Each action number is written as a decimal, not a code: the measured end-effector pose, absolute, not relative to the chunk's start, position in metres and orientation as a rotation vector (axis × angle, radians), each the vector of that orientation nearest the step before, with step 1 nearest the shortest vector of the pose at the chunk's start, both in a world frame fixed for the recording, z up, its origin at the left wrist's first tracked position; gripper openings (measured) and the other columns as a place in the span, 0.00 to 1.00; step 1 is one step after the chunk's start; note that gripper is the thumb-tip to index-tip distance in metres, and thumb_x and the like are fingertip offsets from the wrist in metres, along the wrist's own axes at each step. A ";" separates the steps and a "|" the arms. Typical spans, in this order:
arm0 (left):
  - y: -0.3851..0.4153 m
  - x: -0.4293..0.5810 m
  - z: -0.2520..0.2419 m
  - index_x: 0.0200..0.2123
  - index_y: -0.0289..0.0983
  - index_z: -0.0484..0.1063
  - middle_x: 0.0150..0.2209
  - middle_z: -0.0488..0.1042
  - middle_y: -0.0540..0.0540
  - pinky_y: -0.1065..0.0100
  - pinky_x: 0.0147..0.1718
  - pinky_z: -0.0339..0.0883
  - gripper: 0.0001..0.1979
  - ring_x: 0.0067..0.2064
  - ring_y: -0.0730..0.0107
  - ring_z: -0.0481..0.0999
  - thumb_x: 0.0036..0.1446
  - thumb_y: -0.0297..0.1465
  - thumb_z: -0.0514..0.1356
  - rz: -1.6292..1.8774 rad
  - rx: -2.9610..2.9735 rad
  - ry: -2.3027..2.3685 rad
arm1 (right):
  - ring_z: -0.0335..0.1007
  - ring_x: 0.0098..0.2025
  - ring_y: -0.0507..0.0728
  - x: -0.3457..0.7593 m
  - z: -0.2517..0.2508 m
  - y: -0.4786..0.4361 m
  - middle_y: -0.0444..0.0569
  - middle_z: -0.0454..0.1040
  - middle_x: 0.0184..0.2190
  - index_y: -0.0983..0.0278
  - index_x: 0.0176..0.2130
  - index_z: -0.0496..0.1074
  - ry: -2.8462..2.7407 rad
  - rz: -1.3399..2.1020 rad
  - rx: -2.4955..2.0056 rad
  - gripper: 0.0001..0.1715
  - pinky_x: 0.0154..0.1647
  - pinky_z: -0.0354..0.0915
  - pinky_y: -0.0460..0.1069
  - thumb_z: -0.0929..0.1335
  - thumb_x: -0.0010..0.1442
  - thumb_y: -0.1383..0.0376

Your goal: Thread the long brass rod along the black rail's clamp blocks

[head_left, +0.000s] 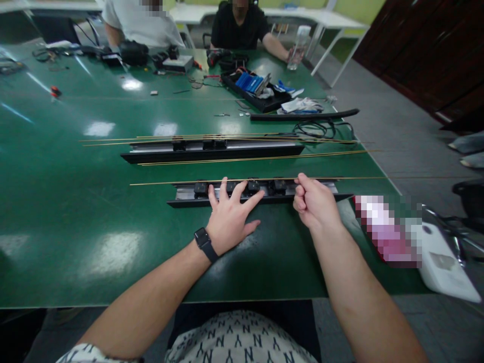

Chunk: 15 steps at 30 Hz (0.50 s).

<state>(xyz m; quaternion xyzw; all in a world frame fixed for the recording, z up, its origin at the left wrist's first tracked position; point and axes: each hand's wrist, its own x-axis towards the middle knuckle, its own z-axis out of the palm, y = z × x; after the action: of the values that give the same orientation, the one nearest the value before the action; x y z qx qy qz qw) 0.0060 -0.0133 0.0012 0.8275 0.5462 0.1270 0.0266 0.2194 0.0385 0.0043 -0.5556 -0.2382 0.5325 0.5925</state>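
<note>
Your near rail (276, 200) lies lengthwise on the green table (94, 201) in front of you, with black blocks (201, 189) seated along its channel. A brass-coloured rod (170, 183) extends along the rail's far edge and past both ends. Your left hand (230, 222) is splayed over the rail, fingers wide apart; whether its fingertips press the rod cannot be told. Your right hand (315, 199) is curled tight, the rod apparently pinched between thumb and forefinger. Judged status: blocks placed, rod aligned but not yet released; fixing cannot be confirmed. Beyond, the far rail (212, 153) also carries blocks, with loose-looking spare rods (227, 159) lying nearby.
</note>
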 end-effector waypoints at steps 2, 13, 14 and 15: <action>-0.013 0.006 0.001 0.68 0.59 0.61 0.71 0.55 0.44 0.22 0.63 0.39 0.38 0.72 0.25 0.44 0.56 0.44 0.68 0.399 2.552 1.687 | 0.51 0.09 0.45 0.220 0.004 0.039 0.38 0.64 0.16 0.65 0.31 0.70 -0.560 1.244 -1.287 0.10 0.06 0.44 0.41 0.71 0.64 0.65; -0.013 0.006 0.000 0.68 0.59 0.61 0.71 0.55 0.44 0.22 0.63 0.39 0.38 0.72 0.25 0.44 0.55 0.44 0.68 0.413 2.558 1.686 | 0.51 0.09 0.45 0.221 0.007 0.037 0.37 0.64 0.16 0.66 0.34 0.72 -0.578 1.279 -1.269 0.05 0.06 0.45 0.41 0.72 0.61 0.67; -0.013 0.006 0.000 0.68 0.59 0.61 0.71 0.55 0.44 0.22 0.63 0.39 0.38 0.72 0.25 0.44 0.55 0.44 0.69 0.416 2.558 1.686 | 0.51 0.09 0.45 0.220 0.007 0.037 0.37 0.64 0.16 0.65 0.34 0.72 -0.575 1.274 -1.269 0.05 0.06 0.45 0.40 0.72 0.61 0.67; -0.013 0.006 0.000 0.68 0.59 0.61 0.71 0.55 0.45 0.22 0.63 0.39 0.38 0.72 0.25 0.44 0.55 0.44 0.69 0.420 2.557 1.687 | 0.51 0.09 0.45 0.220 0.007 0.037 0.37 0.64 0.16 0.65 0.33 0.71 -0.568 1.270 -1.271 0.06 0.06 0.45 0.40 0.72 0.61 0.66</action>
<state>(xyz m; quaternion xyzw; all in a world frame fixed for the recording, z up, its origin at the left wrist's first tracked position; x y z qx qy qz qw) 0.0059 -0.0130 0.0000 0.8267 0.5455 0.1357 0.0248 0.2200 0.0371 0.0073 -0.5455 -0.2438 0.5452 0.5879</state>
